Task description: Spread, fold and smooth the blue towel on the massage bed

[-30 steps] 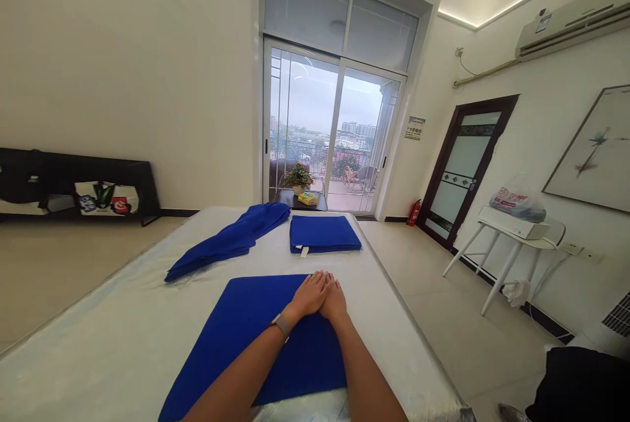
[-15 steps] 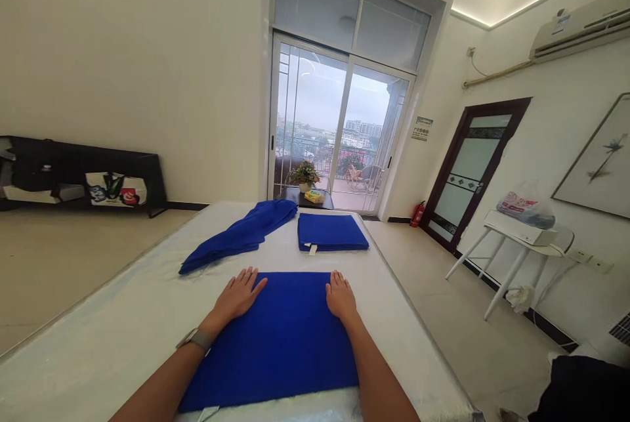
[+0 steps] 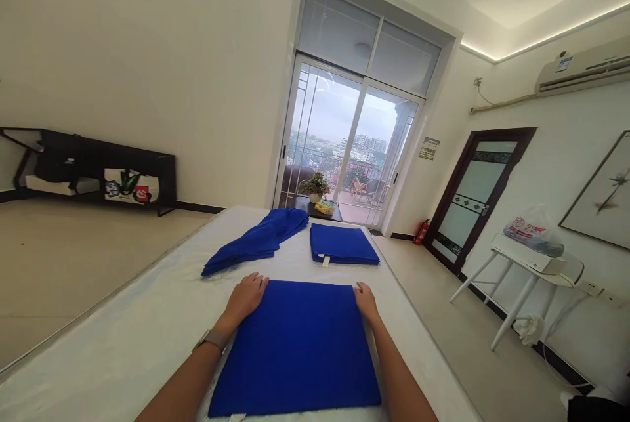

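Left fingers [image 3: 253, 284], right fingers [image 3: 362, 291] curled at blue cloth [image 3: 300, 350] far corners, grip unclear | mattress [image 3: 123, 350] margin: left wide, right narrow | 0.5 s ago: flatter

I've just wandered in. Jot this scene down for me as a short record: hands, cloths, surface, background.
Left hand: at the far left corner of the flat blue fabric rectangle; grey-banded watch on its wrist
Right hand: at the far right corner, fingers curled; grip unclear
Other cloths: neat blue fabric stack beyond; long, loosely gathered blue cloth left of it
Surface: broad, shiny white bed-like top
Background: sliding glass door
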